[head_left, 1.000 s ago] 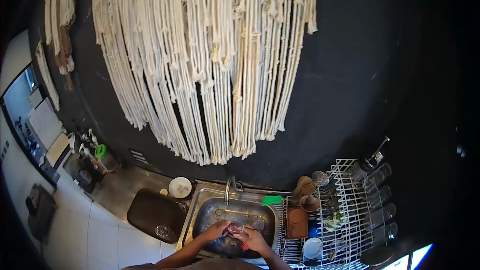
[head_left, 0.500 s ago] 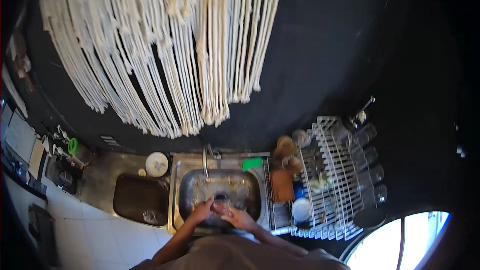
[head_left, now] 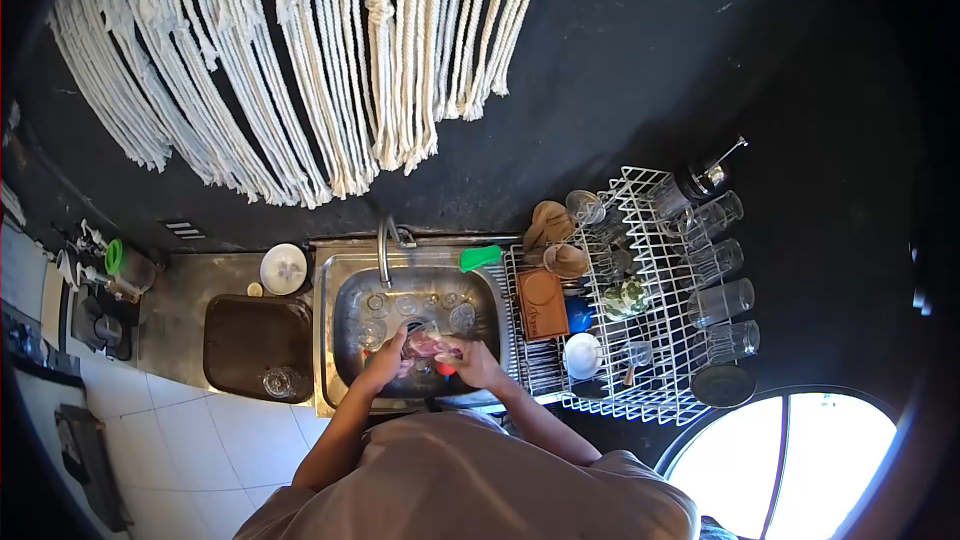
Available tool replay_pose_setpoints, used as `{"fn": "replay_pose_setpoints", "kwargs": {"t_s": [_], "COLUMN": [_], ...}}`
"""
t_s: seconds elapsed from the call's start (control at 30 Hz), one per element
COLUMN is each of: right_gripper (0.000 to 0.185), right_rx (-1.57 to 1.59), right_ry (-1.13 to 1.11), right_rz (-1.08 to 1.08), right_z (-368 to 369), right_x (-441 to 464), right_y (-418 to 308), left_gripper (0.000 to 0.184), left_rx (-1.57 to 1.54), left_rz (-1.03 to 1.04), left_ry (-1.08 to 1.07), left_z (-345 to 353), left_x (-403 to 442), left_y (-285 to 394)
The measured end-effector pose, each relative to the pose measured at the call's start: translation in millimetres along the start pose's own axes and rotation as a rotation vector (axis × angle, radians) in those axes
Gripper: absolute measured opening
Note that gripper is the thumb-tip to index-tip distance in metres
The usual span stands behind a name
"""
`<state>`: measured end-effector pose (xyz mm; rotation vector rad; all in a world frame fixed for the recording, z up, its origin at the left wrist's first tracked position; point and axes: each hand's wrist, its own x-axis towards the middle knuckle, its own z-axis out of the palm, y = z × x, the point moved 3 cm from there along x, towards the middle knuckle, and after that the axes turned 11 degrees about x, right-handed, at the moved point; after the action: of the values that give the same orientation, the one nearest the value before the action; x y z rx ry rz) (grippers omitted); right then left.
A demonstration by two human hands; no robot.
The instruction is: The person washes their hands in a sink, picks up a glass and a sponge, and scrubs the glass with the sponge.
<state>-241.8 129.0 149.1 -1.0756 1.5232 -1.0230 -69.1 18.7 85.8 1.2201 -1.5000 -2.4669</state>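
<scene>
Over the metal sink (head_left: 345, 340), my left hand (head_left: 384, 362) and my right hand (head_left: 478, 364) hold a reddish, shiny item (head_left: 426, 344) between them, its exact kind unclear. The fingers of both hands are closed on its two sides. Beneath and behind it, several clear glass pieces (head_left: 462, 317) lie in the basin. A red object (head_left: 445, 369) shows just below my right fingers. The curved faucet (head_left: 384, 252) stands at the back of the sink, and no water stream is visible from it.
Left of the sink are a dark brown tray (head_left: 240, 340) with a glass item and a white bowl (head_left: 284, 268). To the right, a white wire rack (head_left: 650, 390) holds glasses, cups and dishes. A green object (head_left: 480, 258) lies on the sink's back edge. Rope hangings (head_left: 330, 90) cover the wall.
The view has tilted down and shifted right, so the sink sits higher and further left, and more of my shirt shows. Both hands still hold the reddish item.
</scene>
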Motion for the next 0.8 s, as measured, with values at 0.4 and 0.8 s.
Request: {"fn": "replay_pose_setpoints", "kwargs": {"t_s": [0.4, 0.8], "right_gripper": [0.045, 0.039], "right_rx": [-0.164, -0.016], "right_ry": [-0.153, 0.135], "right_rz": [-0.024, -0.275], "right_z": [1, 15], "right_x": [4, 2], "right_y": [-18, -28], "left_gripper": [0.066, 0.054], "left_rx": [-0.103, -0.098], "left_rz": [-0.087, 0.132], "left_ry": [-0.043, 0.122], "left_z": [3, -4], "left_x": [-6, -30], "left_y": [-10, 20]}}
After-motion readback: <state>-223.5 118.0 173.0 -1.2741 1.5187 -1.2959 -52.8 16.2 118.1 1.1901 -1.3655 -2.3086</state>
